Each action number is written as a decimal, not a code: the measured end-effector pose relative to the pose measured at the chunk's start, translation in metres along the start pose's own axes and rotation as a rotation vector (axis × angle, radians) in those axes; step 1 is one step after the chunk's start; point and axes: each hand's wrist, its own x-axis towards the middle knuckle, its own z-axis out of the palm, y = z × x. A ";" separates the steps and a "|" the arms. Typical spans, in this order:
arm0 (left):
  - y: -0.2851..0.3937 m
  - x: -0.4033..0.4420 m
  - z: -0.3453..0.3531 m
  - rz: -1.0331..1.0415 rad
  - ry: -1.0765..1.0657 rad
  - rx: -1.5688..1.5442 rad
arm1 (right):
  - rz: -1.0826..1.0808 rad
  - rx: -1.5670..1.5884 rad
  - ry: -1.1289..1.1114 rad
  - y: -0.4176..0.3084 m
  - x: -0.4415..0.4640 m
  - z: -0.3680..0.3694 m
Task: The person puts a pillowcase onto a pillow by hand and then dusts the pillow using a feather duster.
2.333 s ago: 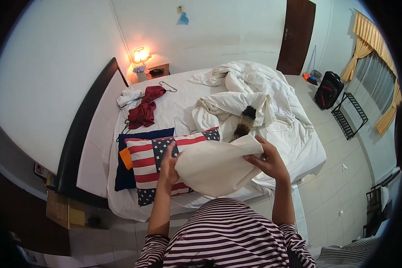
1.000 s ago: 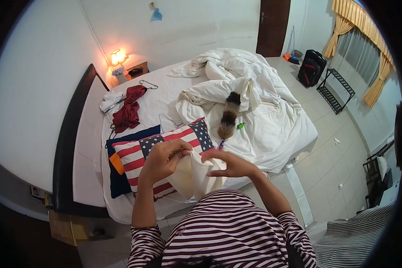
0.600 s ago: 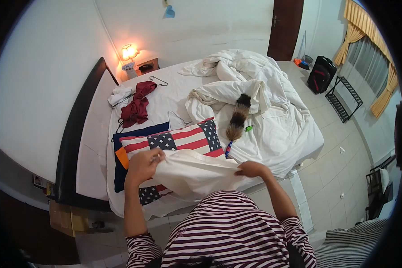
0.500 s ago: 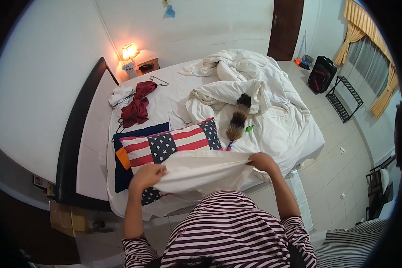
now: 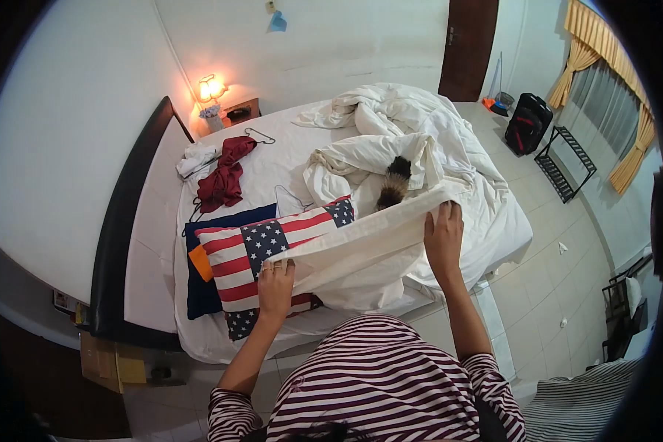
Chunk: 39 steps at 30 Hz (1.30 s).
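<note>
A white cloth (image 5: 368, 254) with a hemmed edge is stretched between my two hands above the near side of the bed. My left hand (image 5: 276, 286) is closed on its left corner, over the pillow with stars and red stripes (image 5: 228, 254). Farther out and to the right, my right hand (image 5: 443, 232) grips the other end of the cloth. Behind the cloth lies a brown and black feather duster (image 5: 395, 184), its lower part hidden. Under the striped pillow is a dark blue pillow (image 5: 202, 291), with an orange piece (image 5: 200, 263) at its side.
A rumpled white blanket (image 5: 468, 177) covers the bed's right part. Dark red clothing (image 5: 221, 184) and a hanger (image 5: 261, 137) lie near the headboard (image 5: 129, 199). A lit lamp (image 5: 212, 88), a suitcase (image 5: 528, 124) and a black rack (image 5: 566, 163) stand around the bed.
My right hand has moved up and outward, raising its end of the cloth across the duster. My left hand has shifted right, and the cloth now slants upward to the right.
</note>
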 end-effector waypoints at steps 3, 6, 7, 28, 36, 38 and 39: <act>0.010 0.002 -0.033 0.010 0.127 0.052 | 0.103 -0.108 -0.017 0.000 0.000 -0.009; 0.010 0.000 -0.034 -0.104 0.107 -0.006 | 0.175 -0.305 0.020 0.007 -0.007 -0.008; 0.008 0.001 -0.035 -0.175 0.094 -0.030 | 0.214 -0.372 0.017 0.007 -0.008 -0.009; -0.016 0.008 0.092 -0.232 -0.348 -0.738 | 0.876 0.927 -0.803 0.147 -0.048 -0.003; -0.007 0.269 -0.093 -0.023 0.691 -0.866 | -0.020 0.531 0.211 0.143 0.110 -0.096; -0.007 0.270 -0.180 0.003 0.865 -0.874 | -0.072 0.360 0.464 0.092 0.123 -0.158; -0.006 0.266 -0.201 -0.038 0.913 -0.881 | -0.060 0.359 0.545 0.077 0.117 -0.178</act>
